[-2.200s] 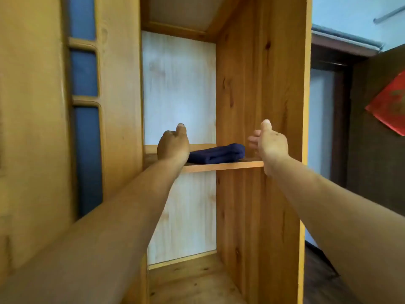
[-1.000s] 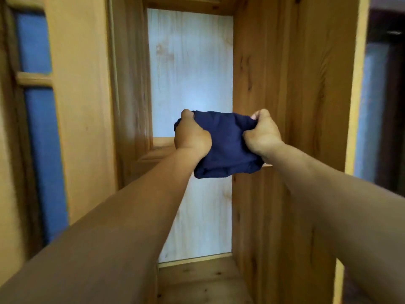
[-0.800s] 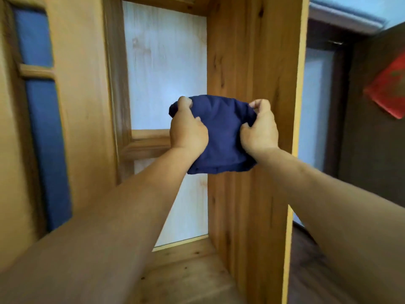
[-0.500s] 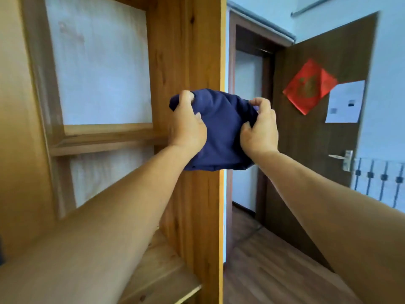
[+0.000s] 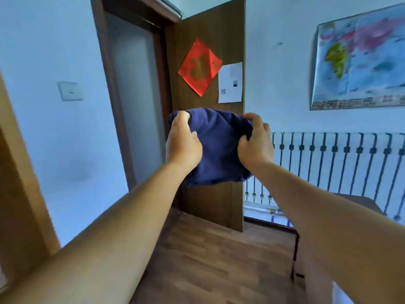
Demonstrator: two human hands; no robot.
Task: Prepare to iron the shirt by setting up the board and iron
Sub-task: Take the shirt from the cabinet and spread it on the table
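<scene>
Far left, a strip of orange-brown wooden panel (image 5: 13, 172) runs down the frame edge. Beside it, a pale blue wall carrying a white light switch (image 5: 70, 91). Next, a dark-framed doorway (image 5: 133, 95), then the brown door (image 5: 210, 51) standing open, with a red diamond-shaped paper (image 5: 199, 67) stuck on it and a white printed sheet (image 5: 230, 82) just to the right of that. In front of the door, both bare arms reach forward at chest height. Left hand (image 5: 182, 141): fingers curled over the top left edge of the folded navy shirt (image 5: 219, 148), thumb on the near side, a firm grip. The shirt is bunched into a compact bundle, held in the air between the two hands, clear of any surface, its lower edge sagging slightly. Right hand (image 5: 255, 143): fingers hooked over the upper right corner of the bundle, thumb pressed into the cloth, likewise gripping. Right of the hands, a row of dark vertical bars (image 5: 333, 159) along the lower wall. Above them a coloured wall map (image 5: 359, 60), blurred, print unreadable. Bottom right, the edge of a dark brown worktop (image 5: 361, 201), partly hidden behind the right forearm. Wood-plank floor (image 5: 208, 260) below.
</scene>
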